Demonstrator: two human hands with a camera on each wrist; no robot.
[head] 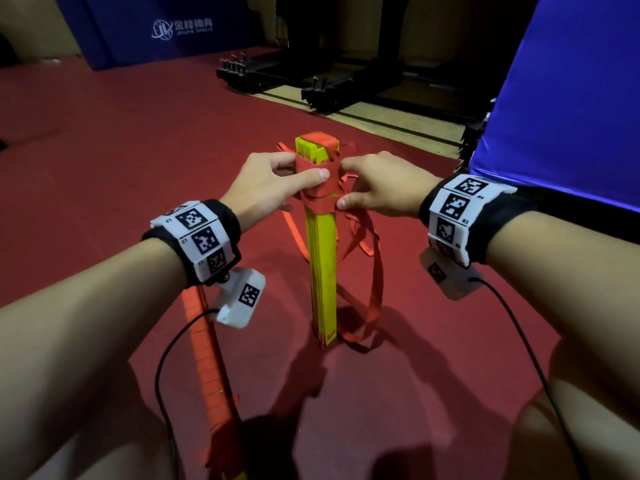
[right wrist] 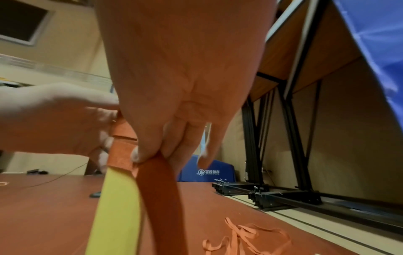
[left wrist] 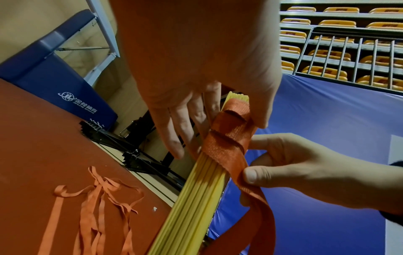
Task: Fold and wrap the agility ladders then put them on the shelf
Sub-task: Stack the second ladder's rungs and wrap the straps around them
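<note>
A bundle of yellow ladder rungs (head: 325, 271) stands upright on the red floor, its upper end wound with red strap (head: 320, 188). My left hand (head: 277, 185) grips the bundle near the top, thumb pressed across the wound strap (left wrist: 226, 138). My right hand (head: 367, 192) pinches the strap (left wrist: 242, 174) at the bundle's right side, thumb and fingers closed on it (right wrist: 150, 160). Loose strap loops (head: 374, 289) hang down to the floor. A second ladder (head: 207, 368), fully wrapped in red strap, lies on the floor at lower left.
Black metal frames (head: 311, 81) of retracted seating stand beyond the bundle. A blue mat (head: 156, 26) leans at the back left, and a blue cover (head: 568, 98) rises on the right. Loose strap (left wrist: 91, 207) lies spread on the floor. Wrist camera cables (head: 166, 358) trail below my arms.
</note>
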